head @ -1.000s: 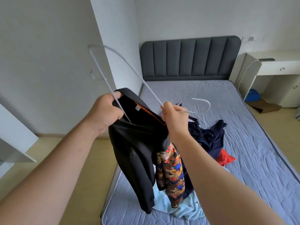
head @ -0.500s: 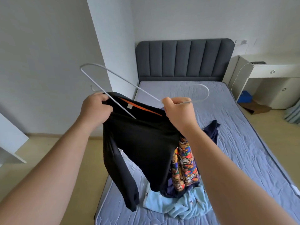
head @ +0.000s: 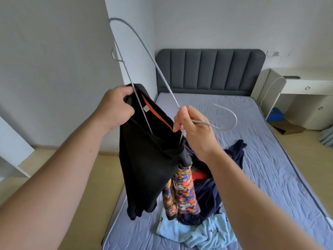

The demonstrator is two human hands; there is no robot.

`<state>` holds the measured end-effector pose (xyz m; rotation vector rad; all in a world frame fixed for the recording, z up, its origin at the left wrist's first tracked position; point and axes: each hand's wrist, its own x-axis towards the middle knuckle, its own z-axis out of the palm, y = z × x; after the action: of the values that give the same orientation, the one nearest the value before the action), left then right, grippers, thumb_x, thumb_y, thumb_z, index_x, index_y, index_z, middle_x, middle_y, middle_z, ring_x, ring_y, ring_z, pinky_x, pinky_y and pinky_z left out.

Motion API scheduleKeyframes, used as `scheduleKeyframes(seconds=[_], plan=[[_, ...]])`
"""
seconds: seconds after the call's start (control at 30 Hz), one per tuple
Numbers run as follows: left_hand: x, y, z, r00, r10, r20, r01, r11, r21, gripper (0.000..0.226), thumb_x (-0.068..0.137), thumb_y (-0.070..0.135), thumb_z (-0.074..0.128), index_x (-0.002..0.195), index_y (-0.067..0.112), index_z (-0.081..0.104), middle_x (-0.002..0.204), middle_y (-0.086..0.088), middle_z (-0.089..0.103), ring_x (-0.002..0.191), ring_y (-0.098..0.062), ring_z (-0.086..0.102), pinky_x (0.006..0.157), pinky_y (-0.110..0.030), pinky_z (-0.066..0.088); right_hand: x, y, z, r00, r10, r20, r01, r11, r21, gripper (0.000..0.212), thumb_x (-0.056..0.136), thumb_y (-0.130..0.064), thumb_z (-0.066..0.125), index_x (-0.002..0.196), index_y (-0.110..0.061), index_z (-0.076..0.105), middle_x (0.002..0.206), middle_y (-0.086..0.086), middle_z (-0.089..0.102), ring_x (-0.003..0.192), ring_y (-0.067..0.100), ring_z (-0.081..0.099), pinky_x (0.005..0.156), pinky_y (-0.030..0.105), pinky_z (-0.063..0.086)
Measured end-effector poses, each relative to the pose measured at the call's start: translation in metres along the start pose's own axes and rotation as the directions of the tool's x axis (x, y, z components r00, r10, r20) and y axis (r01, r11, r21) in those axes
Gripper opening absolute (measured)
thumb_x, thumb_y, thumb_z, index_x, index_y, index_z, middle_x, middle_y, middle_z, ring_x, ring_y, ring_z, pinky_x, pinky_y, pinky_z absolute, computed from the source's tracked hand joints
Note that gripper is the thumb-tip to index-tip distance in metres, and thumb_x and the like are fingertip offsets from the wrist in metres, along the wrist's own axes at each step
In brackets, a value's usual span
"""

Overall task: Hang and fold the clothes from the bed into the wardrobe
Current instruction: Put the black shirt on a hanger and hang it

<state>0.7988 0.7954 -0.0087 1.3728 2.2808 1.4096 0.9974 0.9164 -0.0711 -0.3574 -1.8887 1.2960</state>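
Observation:
A black garment with an orange inner collar hangs in the air over the bed's left edge. My left hand grips its collar. A grey wire hanger stands tilted, one shoulder pointing high up and the other end down inside the neck opening. My right hand pinches the hanger at the base of its hook, which points right. On the bed below lie a colourful patterned piece, a navy garment, a red piece and a light blue one.
A dark padded headboard closes the far end of the bed. A white desk with a phone on it stands at the right, a blue box and cardboard beneath. A white panel stands at the left, over a wood floor.
The hanger has swung from nearly level to steeply tilted, its left shoulder now high. My left hand pulled the collar in, so the garment hangs narrower.

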Motion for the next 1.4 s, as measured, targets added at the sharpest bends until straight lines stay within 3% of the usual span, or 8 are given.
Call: scheduleKeyframes(seconds=[0.3,0.6,0.77,0.9,1.03,1.17,1.27,1.4], plan=[[0.001,0.028,0.004,0.993,-0.121,0.008,0.114,0.905,-0.409,0.065,0.044,-0.007,0.047,0.099,0.015,0.073,0.084,-0.004,0.064,0.081,-0.022,0.059,0.065,-0.026,0.046,-0.017,0.021,0.036,0.984,-0.082,0.157,0.132,0.929,-0.344,0.044,0.107,-0.050,0.027,0.091,-0.018,0.053,0.080,-0.005,0.063,0.082,0.013,0.061,0.106,0.057,0.037],[0.009,0.027,-0.018,0.991,0.036,-0.132,-0.026,0.997,0.078,0.058,0.066,-0.013,0.052,0.083,0.039,0.073,0.059,0.017,0.061,0.049,-0.007,0.049,0.050,-0.013,0.039,-0.011,0.031,0.023,0.943,-0.253,0.217,0.333,0.706,-0.625,0.046,0.104,-0.064,0.014,0.103,-0.033,0.049,0.075,-0.011,0.051,0.065,0.017,0.056,0.055,0.034,0.047],[0.010,0.017,-0.027,0.985,0.173,0.010,-0.155,0.856,0.493,0.074,0.066,-0.012,0.045,0.123,0.029,0.071,0.128,0.014,0.062,0.114,-0.019,0.058,0.092,-0.030,0.050,-0.006,0.025,0.014,0.977,-0.194,0.089,0.161,0.397,-0.903,0.057,0.096,-0.073,0.016,0.078,-0.025,0.041,0.050,-0.006,0.037,0.046,0.030,0.056,0.044,0.027,0.024],[0.007,-0.006,-0.017,0.999,-0.003,0.034,-0.016,0.841,0.541,0.082,0.072,-0.010,0.046,0.146,0.024,0.052,0.142,0.011,0.047,0.123,-0.023,0.053,0.095,-0.033,0.048,0.013,0.015,0.006,0.989,-0.070,-0.129,-0.064,0.584,-0.809,0.055,0.088,-0.081,0.027,0.086,-0.033,0.053,0.058,-0.014,0.051,0.050,0.015,0.056,0.045,0.027,0.044],[-0.001,-0.019,-0.002,0.995,-0.036,0.088,-0.019,0.834,0.552,0.082,0.073,-0.012,0.045,0.148,0.022,0.048,0.140,0.012,0.044,0.117,-0.021,0.054,0.089,-0.035,0.052,0.022,0.014,-0.010,0.881,0.315,0.354,0.075,0.644,-0.761,0.032,0.101,-0.057,0.039,0.087,-0.044,0.065,0.087,-0.010,0.064,0.086,0.020,0.065,0.065,0.028,0.049],[0.001,-0.031,0.003,0.977,-0.124,0.175,0.008,0.837,0.548,0.083,0.075,-0.007,0.048,0.150,0.025,0.041,0.144,0.009,0.037,0.111,-0.022,0.055,0.085,-0.035,0.054,0.026,0.011,-0.030,0.988,0.109,0.110,-0.047,0.887,-0.459,0.031,0.101,-0.048,0.046,0.082,-0.034,0.066,0.071,-0.020,0.073,0.073,-0.007,0.063,0.059,0.010,0.040],[0.008,-0.032,0.008,0.933,-0.233,0.274,0.023,0.800,0.600,0.083,0.076,-0.004,0.047,0.150,0.032,0.035,0.146,0.010,0.030,0.102,-0.021,0.056,0.068,-0.028,0.051,0.033,0.002,-0.038,0.978,0.129,0.166,0.000,0.789,-0.615,0.042,0.103,-0.053,0.038,0.081,-0.031,0.067,0.078,-0.018,0.073,0.083,0.000,0.064,0.076,0.026,0.049],[0.012,-0.038,0.023,0.959,-0.128,0.253,-0.028,0.845,0.534,0.052,0.080,-0.001,0.050,0.122,0.027,0.061,0.129,-0.004,0.053,0.107,-0.029,0.060,0.086,-0.036,0.054,0.032,0.000,-0.054,0.928,0.275,0.253,0.084,0.506,-0.858,0.052,0.102,-0.057,0.039,0.070,-0.020,0.057,0.072,-0.001,0.059,0.069,0.024,0.059,0.059,0.033,0.048]])
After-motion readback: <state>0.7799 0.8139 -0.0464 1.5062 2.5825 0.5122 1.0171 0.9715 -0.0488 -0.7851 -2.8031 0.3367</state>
